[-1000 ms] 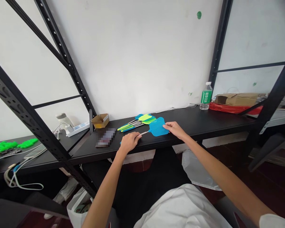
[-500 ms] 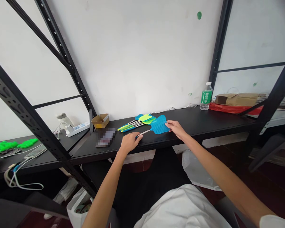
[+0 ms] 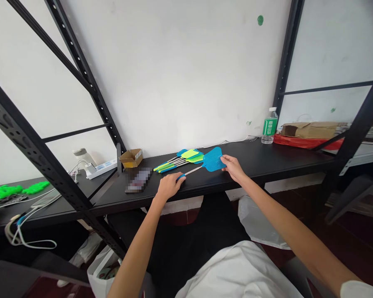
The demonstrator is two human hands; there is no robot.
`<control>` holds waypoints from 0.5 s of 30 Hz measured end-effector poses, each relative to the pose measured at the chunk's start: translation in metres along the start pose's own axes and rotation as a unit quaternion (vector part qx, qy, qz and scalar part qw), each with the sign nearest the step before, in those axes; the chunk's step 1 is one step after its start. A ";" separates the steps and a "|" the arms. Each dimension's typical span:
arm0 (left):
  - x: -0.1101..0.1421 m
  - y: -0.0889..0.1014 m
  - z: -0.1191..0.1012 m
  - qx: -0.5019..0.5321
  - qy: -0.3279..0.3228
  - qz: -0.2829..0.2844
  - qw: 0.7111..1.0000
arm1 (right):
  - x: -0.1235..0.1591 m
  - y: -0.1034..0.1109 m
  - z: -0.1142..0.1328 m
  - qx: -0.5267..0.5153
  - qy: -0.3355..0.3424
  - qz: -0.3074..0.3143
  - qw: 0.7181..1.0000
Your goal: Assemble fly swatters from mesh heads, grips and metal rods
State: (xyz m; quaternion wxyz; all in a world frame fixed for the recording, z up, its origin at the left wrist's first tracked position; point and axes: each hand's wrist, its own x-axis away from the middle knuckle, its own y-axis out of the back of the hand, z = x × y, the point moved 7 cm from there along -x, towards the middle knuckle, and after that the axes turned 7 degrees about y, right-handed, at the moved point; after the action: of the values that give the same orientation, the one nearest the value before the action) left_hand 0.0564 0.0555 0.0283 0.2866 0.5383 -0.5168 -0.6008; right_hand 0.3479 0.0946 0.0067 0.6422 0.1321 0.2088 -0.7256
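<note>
Between my two hands is a blue fly swatter [image 3: 212, 159] with a perforated head and a thin metal rod. My left hand [image 3: 169, 185] is closed round its blue handle, part of which shows past the fingers. My right hand [image 3: 232, 167] pinches the right edge of the head between thumb and fingers. Just behind it, a pile of fly swatters [image 3: 191, 155] in blue, yellow and green lies on the black table [image 3: 245, 159], handles pointing left.
Left of the pile are a blurred-out flat object [image 3: 139, 180] and a small open cardboard box [image 3: 131, 157]. A water bottle [image 3: 270, 126] stands at the back right. Black metal posts [image 3: 87, 78] frame both sides. At far left lie a power strip [image 3: 102, 168] and bright green pieces [image 3: 6, 191].
The swatter's head has moved right and slightly up, along with my right hand. More of the rod and blue handle now shows beyond my left hand, which has barely moved.
</note>
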 end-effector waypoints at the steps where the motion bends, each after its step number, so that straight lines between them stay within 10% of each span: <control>1: 0.000 0.000 0.000 0.001 0.000 0.000 1.000 | 0.000 0.000 -0.001 0.010 -0.001 0.005 1.000; 15: -0.002 -0.001 0.005 -0.015 0.003 -0.005 1.000 | 0.000 0.000 -0.005 0.103 0.002 0.038 0.994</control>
State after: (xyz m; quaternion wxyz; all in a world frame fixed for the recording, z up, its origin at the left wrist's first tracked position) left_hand 0.0524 0.0591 0.0271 0.2935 0.5384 -0.5044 -0.6079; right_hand 0.3471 0.0975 0.0024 0.6520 0.2067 0.1295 -0.7179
